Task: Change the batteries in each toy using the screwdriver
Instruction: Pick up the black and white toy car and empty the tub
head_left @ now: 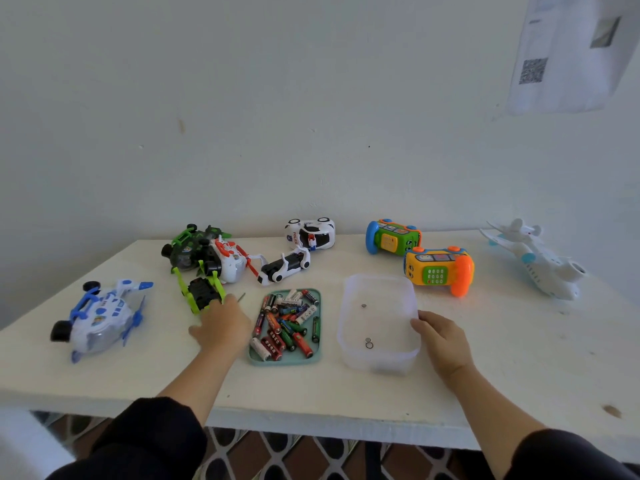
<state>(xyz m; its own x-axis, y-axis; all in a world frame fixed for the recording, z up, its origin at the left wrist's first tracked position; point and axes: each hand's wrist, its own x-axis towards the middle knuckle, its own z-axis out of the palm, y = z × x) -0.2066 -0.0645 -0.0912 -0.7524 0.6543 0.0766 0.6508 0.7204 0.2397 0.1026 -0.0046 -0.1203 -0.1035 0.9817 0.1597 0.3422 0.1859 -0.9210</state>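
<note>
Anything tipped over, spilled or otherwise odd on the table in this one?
Several toys lie off their wheels: the police car on its side by the wall, and the blue helicopter belly-up at the left. Batteries stay inside the green tray; nothing spilled.

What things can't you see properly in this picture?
Head view only:
- Thin metal screwdriver: just its tip shows; the left hand covers the rest.
- Small round bits in the clear plastic tub: too small to name.
- Labels on the batteries in the green tray: too small to read.
- Paper sheet with square code on the wall: blurred, cut by the right edge.
</note>
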